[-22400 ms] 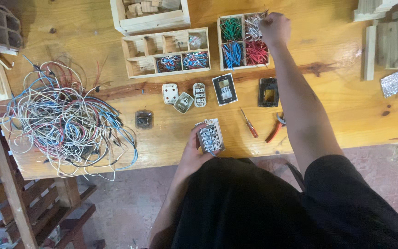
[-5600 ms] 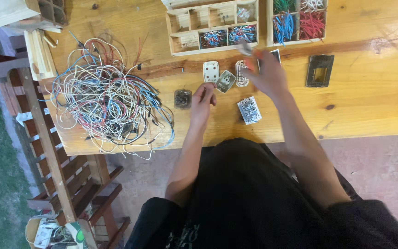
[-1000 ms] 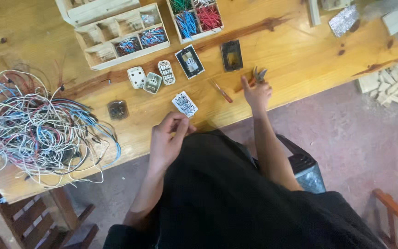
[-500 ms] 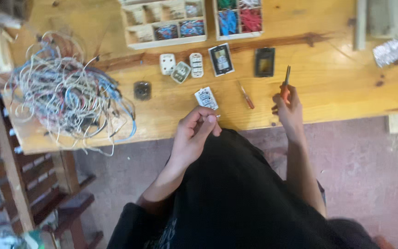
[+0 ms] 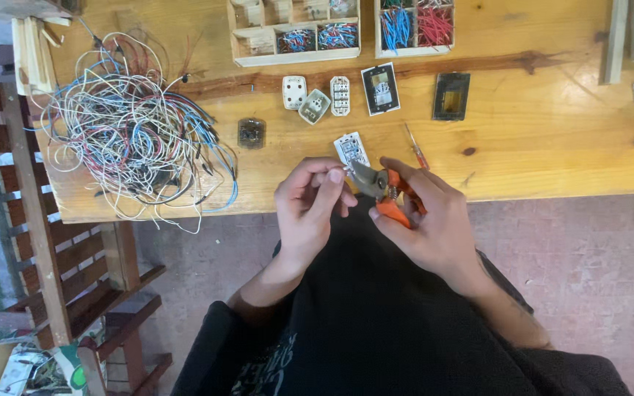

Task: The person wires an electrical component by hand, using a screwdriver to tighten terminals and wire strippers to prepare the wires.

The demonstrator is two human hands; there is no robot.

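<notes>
Close in, right hand (image 5: pixel 434 220) grips orange-handled pliers (image 5: pixel 384 192); left hand (image 5: pixel 308 202) pinches a thin wire (image 5: pixel 346 170) at their tip. Just beyond, white switch module (image 5: pixel 351 149) on worktop (image 5: pixel 537 147). Wire tangle (image 5: pixel 133 132) far left.

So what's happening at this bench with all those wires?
A person at a wooden workbench holds orange-handled cutting pliers in the right hand. The left hand pinches something thin, probably a short piece of wire, up to the tool's tip. Just beyond the hands lie a white switch module and a small red-handled screwdriver. A big tangle of coloured wires sits to the left, with wooden compartment trays of wire pieces at the back.
</notes>
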